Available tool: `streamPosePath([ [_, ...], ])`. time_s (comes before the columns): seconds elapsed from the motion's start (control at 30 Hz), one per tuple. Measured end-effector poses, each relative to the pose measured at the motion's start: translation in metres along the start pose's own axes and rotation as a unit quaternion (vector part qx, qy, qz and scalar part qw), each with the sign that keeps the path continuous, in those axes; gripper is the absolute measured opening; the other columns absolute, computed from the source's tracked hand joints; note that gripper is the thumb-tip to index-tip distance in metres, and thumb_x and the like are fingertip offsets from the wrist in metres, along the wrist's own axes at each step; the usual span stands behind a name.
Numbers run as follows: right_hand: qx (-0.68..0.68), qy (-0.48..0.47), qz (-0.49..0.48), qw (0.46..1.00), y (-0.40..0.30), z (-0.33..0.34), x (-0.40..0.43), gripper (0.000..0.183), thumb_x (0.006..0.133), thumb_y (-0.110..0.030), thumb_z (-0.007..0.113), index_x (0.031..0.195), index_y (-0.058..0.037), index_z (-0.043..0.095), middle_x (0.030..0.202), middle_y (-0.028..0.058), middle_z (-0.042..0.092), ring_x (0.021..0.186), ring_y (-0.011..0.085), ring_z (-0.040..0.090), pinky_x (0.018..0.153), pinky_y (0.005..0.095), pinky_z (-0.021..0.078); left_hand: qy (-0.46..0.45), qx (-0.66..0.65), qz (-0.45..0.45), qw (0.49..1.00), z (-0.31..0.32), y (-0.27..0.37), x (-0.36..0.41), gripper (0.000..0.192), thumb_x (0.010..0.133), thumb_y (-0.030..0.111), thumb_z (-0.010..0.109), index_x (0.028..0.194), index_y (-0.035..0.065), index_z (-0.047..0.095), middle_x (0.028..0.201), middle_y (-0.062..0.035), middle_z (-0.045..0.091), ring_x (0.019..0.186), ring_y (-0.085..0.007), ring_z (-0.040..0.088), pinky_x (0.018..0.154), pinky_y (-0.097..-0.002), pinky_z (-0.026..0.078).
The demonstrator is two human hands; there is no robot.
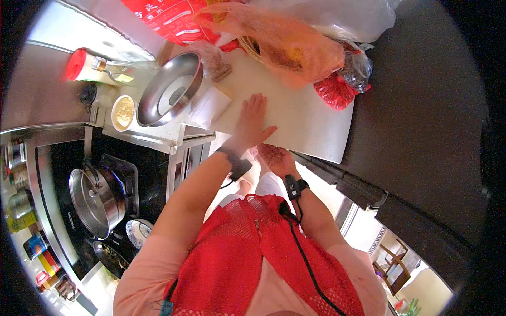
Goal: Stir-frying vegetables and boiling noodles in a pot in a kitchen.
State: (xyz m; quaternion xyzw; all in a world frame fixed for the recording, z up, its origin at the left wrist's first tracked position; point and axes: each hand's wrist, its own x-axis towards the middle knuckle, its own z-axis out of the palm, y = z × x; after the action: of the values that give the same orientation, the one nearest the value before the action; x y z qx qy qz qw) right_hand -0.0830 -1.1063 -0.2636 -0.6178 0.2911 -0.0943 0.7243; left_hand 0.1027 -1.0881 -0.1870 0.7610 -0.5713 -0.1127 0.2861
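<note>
My left hand (253, 122) lies flat, palm down, on the white countertop (304, 126) near its front edge. Its thumb is spread away from the fingers. Just below that edge, my right hand (278, 160) is turned palm up and cupped, close under the left hand. Small dark specks seem to lie in the right palm, too blurred to name. To the left of my left hand is a folded white sheet or bag (210, 106). Beside it leans a metal frying pan (168, 93), its inside facing me.
A white bowl of yellowish crumbs (123, 113), a glass bottle (126, 73) and a red-lidded container (81, 67) stand left. A lidded steel pot (97, 201) sits on the lit gas stove. Orange (292, 51) and red (336, 93) plastic bags lie at the back.
</note>
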Motion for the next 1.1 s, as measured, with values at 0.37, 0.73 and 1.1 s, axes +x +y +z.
streamPosePath([
  [0.37, 0.265, 0.043, 0.112, 0.957, 0.022, -0.011, 0.000, 0.036, 0.092, -0.029, 0.043, 0.123, -0.0104, 0.049, 0.130, 0.0080, 0.051, 0.119, 0.0197, 0.048, 0.100, 0.0366, 0.0389, -0.178, -0.052, 0.255, 0.949, 0.019, 0.027, -0.045, 0.063, 0.075, 0.033, 0.062, 0.127, -0.0003, 0.045, 0.139, -0.0192, 0.038, 0.135, -0.0340, 0.027, 0.113, -0.0474, 0.017],
  [0.73, -0.046, -0.068, -0.001, 0.997, 0.004, -0.010, -0.008, 0.043, 0.092, -0.033, 0.044, 0.130, -0.0123, 0.047, 0.131, 0.0069, 0.051, 0.124, 0.0251, 0.044, 0.109, 0.0421, 0.0282, -0.187, -0.099, 0.227, 0.951, 0.010, 0.051, -0.066, 0.055, 0.073, 0.018, 0.066, 0.123, 0.0030, 0.048, 0.132, -0.0194, 0.043, 0.127, -0.0368, 0.037, 0.108, -0.0481, 0.025],
  [1.1, 0.581, -0.167, 0.264, 0.752, -0.060, -0.008, -0.012, 0.044, 0.089, -0.026, 0.045, 0.115, 0.0093, 0.052, 0.114, 0.0240, 0.058, 0.109, 0.0355, 0.055, 0.101, 0.0466, 0.0388, 0.087, 0.183, -0.196, 0.960, -0.095, -0.071, -0.050, 0.102, 0.063, 0.043, 0.078, 0.140, 0.0009, 0.025, 0.140, -0.0222, 0.033, 0.129, -0.0385, 0.030, 0.106, -0.0520, 0.022],
])
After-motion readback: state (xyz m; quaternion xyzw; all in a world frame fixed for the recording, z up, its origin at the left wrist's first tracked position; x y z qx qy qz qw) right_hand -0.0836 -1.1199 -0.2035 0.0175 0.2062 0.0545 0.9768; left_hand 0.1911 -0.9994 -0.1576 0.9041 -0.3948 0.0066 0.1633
